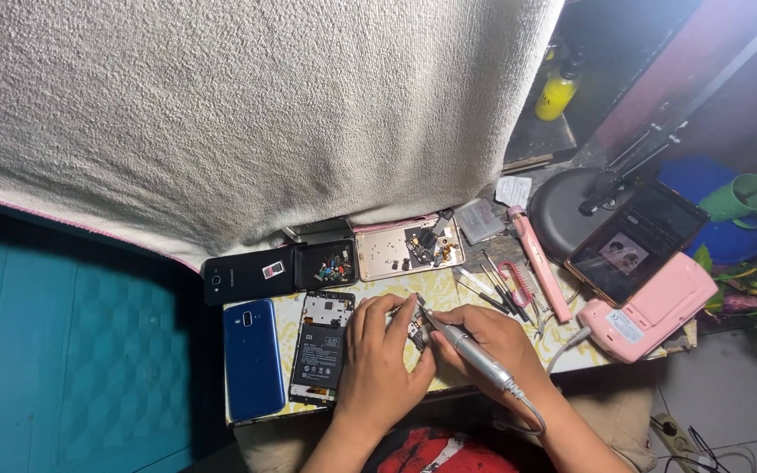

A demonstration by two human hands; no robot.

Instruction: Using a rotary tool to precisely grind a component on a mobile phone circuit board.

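hands meet at the worktop's front edge: left hand pinches a small circuit board, right hand grips a corded silver pen tool, tip on the board, beside an opened phone.

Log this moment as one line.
left hand: holds small circuit board | right hand: holds corded pen tool | tip on board
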